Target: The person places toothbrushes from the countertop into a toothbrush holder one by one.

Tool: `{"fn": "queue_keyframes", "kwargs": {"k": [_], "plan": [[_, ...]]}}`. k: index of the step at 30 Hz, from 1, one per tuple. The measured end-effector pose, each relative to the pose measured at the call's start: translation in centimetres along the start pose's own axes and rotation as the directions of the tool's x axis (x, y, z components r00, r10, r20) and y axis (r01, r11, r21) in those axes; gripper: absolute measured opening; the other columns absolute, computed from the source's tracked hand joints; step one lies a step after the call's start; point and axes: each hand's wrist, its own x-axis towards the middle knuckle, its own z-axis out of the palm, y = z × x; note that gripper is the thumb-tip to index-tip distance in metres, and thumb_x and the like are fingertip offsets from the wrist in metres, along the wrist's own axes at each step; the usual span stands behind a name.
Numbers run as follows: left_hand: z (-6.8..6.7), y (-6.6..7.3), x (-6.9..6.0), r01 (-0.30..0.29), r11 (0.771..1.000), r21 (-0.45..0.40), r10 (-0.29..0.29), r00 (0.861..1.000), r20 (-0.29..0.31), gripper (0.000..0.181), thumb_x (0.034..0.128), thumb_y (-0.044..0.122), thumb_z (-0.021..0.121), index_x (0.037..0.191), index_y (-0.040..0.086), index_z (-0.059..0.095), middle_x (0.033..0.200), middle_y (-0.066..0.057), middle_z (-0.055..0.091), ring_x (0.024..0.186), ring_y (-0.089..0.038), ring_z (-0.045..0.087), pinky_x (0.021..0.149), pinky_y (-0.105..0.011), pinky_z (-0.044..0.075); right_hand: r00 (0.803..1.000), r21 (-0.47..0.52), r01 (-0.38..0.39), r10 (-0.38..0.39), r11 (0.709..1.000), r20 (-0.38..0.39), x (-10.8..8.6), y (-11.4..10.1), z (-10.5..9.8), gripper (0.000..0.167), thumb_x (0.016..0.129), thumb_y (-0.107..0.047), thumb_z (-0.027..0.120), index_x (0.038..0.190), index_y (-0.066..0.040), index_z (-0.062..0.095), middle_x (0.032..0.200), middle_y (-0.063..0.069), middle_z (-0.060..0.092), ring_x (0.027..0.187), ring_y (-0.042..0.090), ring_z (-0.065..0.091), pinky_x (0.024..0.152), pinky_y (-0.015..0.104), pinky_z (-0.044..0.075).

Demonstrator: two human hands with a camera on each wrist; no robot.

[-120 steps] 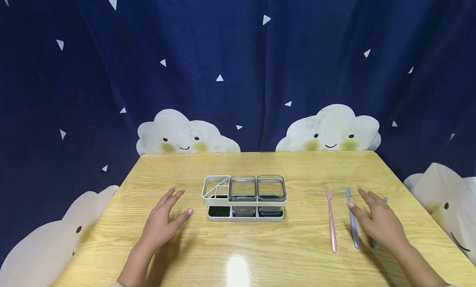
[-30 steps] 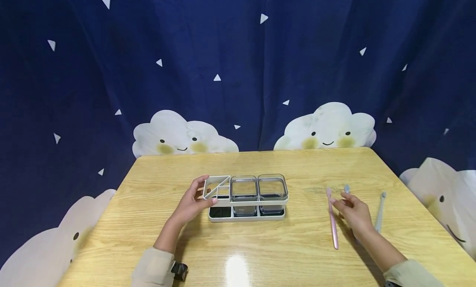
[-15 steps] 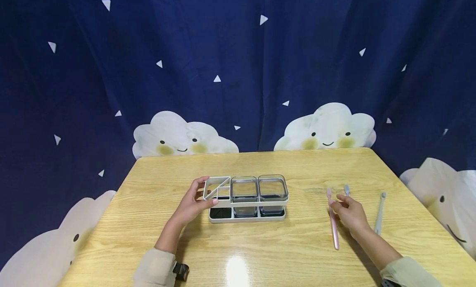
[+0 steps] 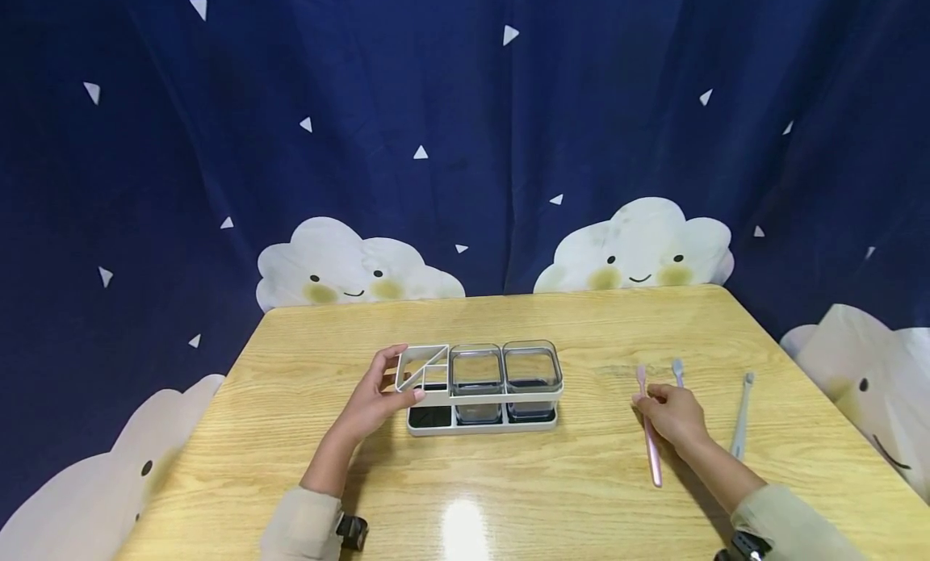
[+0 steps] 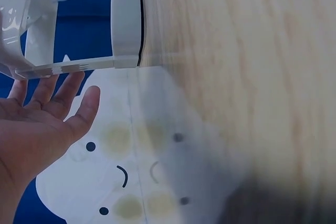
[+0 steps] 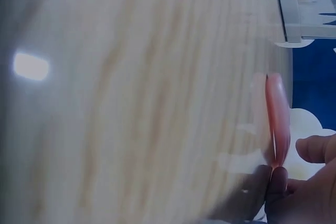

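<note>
A white toothbrush holder (image 4: 436, 398) with two clear square cups (image 4: 475, 369) stands mid-table. My left hand (image 4: 374, 398) grips its left end, thumb on the front and fingers round the side and back; the left wrist view shows the fingers (image 5: 68, 90) against the holder's end. My right hand (image 4: 674, 416) is over a pink toothbrush (image 4: 651, 448) lying on the table. Its thumb is left of the brush and its fingers right. In the right wrist view a fingertip meets the pink handle (image 6: 278, 114), while the thumb (image 6: 312, 148) shows a gap from it.
A blue toothbrush (image 4: 678, 369) lies partly hidden behind my right hand. Farther right is a grey toothbrush (image 4: 743, 416). A dark blue curtain (image 4: 363, 141) with clouds stands behind the wooden table (image 4: 508, 480).
My left hand moved right and took hold of the holder's left end, staying there over the last second. My right hand moved left from the blue and grey toothbrushes to the pink one.
</note>
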Motion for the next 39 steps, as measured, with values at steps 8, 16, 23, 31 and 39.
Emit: {"fn": "queue_keyframes", "kwargs": {"k": [8,16,23,31,39], "plan": [[-0.4,-2.8,1.0,-0.003,1.0,-0.023,0.003,1.0,-0.007,0.074,0.0786,0.008,0.074,0.14,0.013,0.033,0.124,-0.019,0.042,0.105,-0.031,0.05,0.084,-0.036,0.045,0.997,-0.074,0.024,-0.03,0.997,-0.073,0.7,0.8,0.0,0.042,0.085,-0.019,0.064,0.108,0.016,0.06,0.104,0.03,0.06,0.097,0.046,0.055,0.073,0.047,0.047],[-0.4,-3.3,1.1,-0.017,1.0,-0.011,0.017,1.0,-0.016,0.075,0.0769,0.012,0.076,0.139,0.014,0.035,0.124,-0.023,0.043,0.102,-0.029,0.052,0.085,-0.038,0.045,0.993,-0.093,0.052,-0.061,0.994,-0.096,0.7,0.9,-0.1,0.028,0.08,-0.019,0.07,0.09,0.006,0.071,0.084,0.018,0.068,0.074,0.028,0.059,0.058,0.033,0.044],[-0.4,-3.4,1.2,-0.016,1.0,-0.001,0.016,1.0,-0.009,0.075,0.0778,0.013,0.076,0.14,0.014,0.034,0.125,-0.023,0.042,0.104,-0.031,0.051,0.085,-0.04,0.045,0.998,-0.058,0.037,-0.04,0.998,-0.058,0.3,0.8,0.0,0.024,0.079,-0.017,0.072,0.085,0.006,0.072,0.072,0.008,0.067,0.057,0.014,0.054,0.048,0.028,0.044],[-0.6,-3.4,1.0,-0.016,1.0,-0.01,0.016,1.0,-0.014,0.073,0.0775,0.013,0.076,0.138,0.017,0.036,0.127,-0.023,0.041,0.106,-0.032,0.049,0.083,-0.038,0.046,0.998,-0.034,0.038,-0.039,0.999,-0.042,0.3,0.7,0.4,0.017,0.08,-0.013,0.07,0.079,0.004,0.072,0.064,0.004,0.064,0.052,0.014,0.054,0.043,0.029,0.044],[-0.4,-3.4,1.1,-0.03,0.999,-0.022,0.029,0.999,-0.017,0.073,0.0774,0.012,0.076,0.138,0.016,0.036,0.128,-0.023,0.041,0.106,-0.031,0.049,0.082,-0.037,0.046,0.995,-0.065,0.068,-0.073,0.996,-0.073,0.4,0.6,0.1,0.013,0.079,-0.012,0.07,0.071,-0.001,0.072,0.062,0.003,0.064,0.053,0.014,0.053,0.044,0.029,0.043]]}}
